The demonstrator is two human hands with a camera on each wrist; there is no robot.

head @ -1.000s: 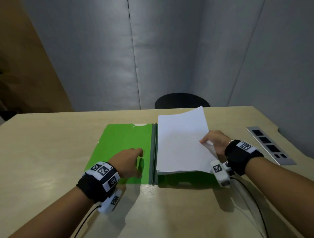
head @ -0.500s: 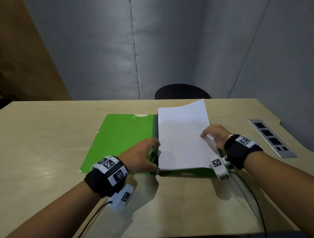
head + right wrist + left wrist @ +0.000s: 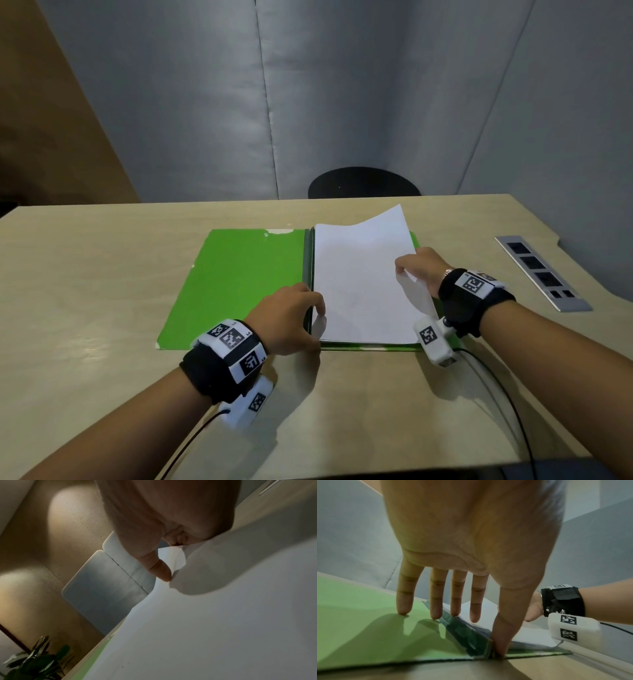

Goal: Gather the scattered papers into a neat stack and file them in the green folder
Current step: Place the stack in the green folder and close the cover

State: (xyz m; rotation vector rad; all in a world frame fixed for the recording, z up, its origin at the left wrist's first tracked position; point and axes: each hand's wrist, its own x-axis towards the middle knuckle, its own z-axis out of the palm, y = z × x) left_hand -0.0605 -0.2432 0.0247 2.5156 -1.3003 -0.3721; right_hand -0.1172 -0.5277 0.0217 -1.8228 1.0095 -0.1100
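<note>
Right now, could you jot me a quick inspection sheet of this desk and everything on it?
Surface: pale wooden table.
Job's things: green folder lies open; paper stack on its right half, far corner curling up.
Clutter: grey socket strip.
Hands: left hand rests at the spine, fingers straight; right hand pinches the stack's right edge.
Cables: black leads from wrist cameras.
Surroundings: grey padded wall, dark chair back.

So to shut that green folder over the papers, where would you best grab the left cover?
Probably the green folder's left cover by its free outer left edge, approached from the left. It lies flat and open on the table, hinged at the spine beside the paper stack, so that edge should lift and swing over.
</note>
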